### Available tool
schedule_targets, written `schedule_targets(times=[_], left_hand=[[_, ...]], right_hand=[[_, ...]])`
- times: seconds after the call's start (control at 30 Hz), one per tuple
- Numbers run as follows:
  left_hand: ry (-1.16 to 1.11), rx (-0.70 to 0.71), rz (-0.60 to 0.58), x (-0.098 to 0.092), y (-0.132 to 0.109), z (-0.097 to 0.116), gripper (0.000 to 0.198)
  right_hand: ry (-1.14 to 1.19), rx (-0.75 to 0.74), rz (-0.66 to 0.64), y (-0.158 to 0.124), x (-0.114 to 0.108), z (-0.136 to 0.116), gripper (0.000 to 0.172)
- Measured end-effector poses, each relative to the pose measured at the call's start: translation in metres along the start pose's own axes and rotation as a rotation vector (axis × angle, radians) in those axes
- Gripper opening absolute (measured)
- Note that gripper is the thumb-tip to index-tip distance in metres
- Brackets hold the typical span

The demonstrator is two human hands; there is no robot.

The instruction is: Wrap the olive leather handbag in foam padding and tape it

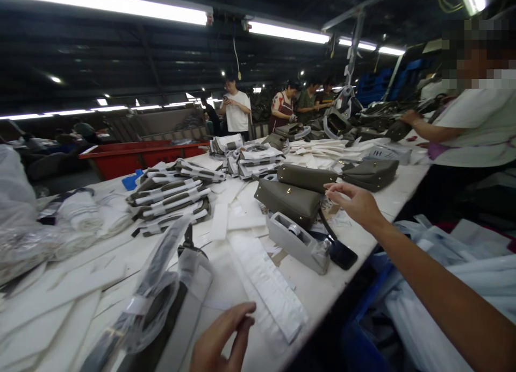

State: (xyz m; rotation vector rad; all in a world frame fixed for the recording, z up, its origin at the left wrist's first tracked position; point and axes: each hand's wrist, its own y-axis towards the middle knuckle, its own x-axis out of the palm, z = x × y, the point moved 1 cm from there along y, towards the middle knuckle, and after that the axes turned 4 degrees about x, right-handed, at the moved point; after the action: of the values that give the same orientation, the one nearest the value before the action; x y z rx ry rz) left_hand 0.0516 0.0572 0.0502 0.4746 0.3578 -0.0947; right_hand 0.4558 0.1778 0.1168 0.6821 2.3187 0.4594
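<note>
My left hand [226, 337] is low in the head view, its thumb and finger slightly apart with nothing visible between them. Beside it on the left lies an olive bag [161, 318] with its handle wrapped in clear plastic. My right hand [357, 202] is raised over the table's right side, thumb and fingertips drawn together; whatever they hold is too small to make out. Close by it are an olive handbag [288, 200] lying on its side and a grey tape dispenser [298, 243]. A black phone-like object [343, 254] lies beside the dispenser.
Flat white packets [268, 280] lie mid-table. Stacked, wrapped olive bags [173, 197] stand at the left, near white foam sheets [44, 307]. A blue bin [365, 340] with plastic sits below the right edge. A co-worker [475, 114] stands at the right; a red cart [141, 157] is behind.
</note>
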Motion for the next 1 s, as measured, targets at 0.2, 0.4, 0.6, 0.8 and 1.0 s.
schedule_targets(times=[0.2,0.4,0.6,0.8,1.0], left_hand=[[-0.241,-0.044,-0.170,0.040,0.057,0.037,0.049],[-0.317,-0.078,-0.154,0.035,0.056,0.033,0.015],[-0.425,-0.209,-0.050,-0.011,0.033,0.028,0.030],[-0.482,-0.251,0.094,-0.034,0.019,0.029,0.029],[-0.537,-0.313,0.198,-0.041,0.009,0.017,0.033]], right_hand=[[0.154,-0.101,-0.309,-0.070,0.021,-0.107,0.024],[0.504,-0.018,-0.506,-0.139,0.067,-0.146,0.024],[0.851,0.086,-0.706,-0.190,0.115,-0.148,0.047],[0.765,0.164,-0.828,-0.227,0.143,-0.152,0.053],[0.782,0.288,-0.833,-0.237,0.144,-0.156,0.046]])
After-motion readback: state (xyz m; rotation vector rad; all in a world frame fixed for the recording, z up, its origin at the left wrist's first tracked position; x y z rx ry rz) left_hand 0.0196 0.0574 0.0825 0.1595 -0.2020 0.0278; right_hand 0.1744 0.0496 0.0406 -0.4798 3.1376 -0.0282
